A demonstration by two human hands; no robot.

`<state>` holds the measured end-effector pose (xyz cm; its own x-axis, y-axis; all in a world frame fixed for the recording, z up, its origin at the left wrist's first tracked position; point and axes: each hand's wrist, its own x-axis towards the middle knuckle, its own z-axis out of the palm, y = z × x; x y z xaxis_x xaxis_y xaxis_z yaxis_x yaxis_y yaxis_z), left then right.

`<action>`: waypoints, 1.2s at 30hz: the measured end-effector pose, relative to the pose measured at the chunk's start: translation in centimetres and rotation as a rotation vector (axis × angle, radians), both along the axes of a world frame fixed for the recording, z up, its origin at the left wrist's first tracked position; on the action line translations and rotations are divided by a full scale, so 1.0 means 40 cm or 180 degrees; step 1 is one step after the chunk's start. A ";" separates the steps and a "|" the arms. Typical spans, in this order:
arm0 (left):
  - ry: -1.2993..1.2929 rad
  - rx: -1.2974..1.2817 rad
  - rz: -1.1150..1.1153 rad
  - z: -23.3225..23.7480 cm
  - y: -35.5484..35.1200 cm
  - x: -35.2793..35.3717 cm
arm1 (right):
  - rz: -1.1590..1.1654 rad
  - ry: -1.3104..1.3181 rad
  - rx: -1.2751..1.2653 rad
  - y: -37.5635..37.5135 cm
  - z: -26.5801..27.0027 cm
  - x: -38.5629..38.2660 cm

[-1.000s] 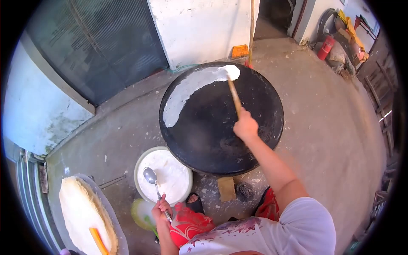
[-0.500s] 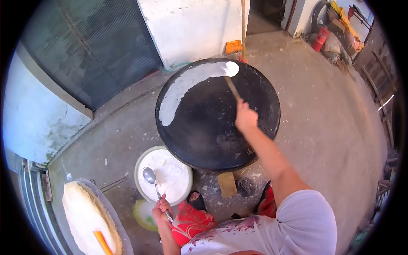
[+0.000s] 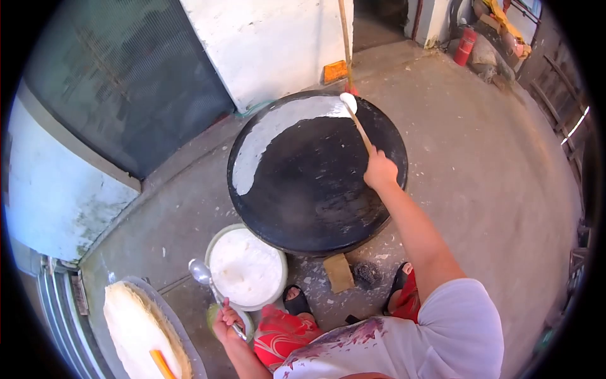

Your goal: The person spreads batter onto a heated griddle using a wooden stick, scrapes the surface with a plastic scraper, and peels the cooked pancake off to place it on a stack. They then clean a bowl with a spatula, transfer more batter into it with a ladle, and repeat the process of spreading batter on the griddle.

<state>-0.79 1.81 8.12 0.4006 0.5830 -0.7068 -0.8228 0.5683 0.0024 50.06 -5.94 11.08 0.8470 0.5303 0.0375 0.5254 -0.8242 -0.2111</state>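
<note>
Concrete floor point(image 3: 480, 164), white-flecked, fills yard; white wall point(image 3: 271, 44) and dark mesh shutter point(image 3: 126, 82) behind. Round black griddle point(image 3: 309, 183) at centre, white batter point(image 3: 271, 129) smeared along far-left rim. Bucket point(image 3: 284, 259) of batter just beside near edge. Stack of flatbreads point(image 3: 136, 322) lower left. Right hand point(image 3: 380, 172) grips wooden stick point(image 3: 358, 123), tip at griddle's far rim. Left hand point(image 3: 226, 319) closed round ladle point(image 3: 202, 273) beside bucket.

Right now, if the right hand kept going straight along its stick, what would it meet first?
The right hand would cross bare round black griddle, first meeting the white batter streak at its far rim; depth is unclear.
</note>
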 end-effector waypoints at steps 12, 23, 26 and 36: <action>-0.0307 0.0266 -0.0155 0.155 -0.074 0.050 | 0.0207 0.1089 0.2351 -0.145 -0.138 0.227; 0.0040 0.0101 -0.0317 0.121 -0.105 0.131 | -0.0852 0.2554 0.2237 -0.094 -0.103 0.274; 0.0075 0.0081 -0.0324 0.120 -0.104 0.134 | -0.0767 0.2908 0.2007 -0.056 -0.077 0.239; 0.0263 0.0259 -0.0334 0.117 -0.111 0.127 | -0.0206 0.2042 0.1684 0.007 -0.144 0.179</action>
<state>4.31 -2.62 12.81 0.4048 0.5977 -0.6920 -0.7540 0.6463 0.1172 57.20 -5.66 5.31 0.8170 0.5278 -0.2320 0.1263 -0.5565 -0.8212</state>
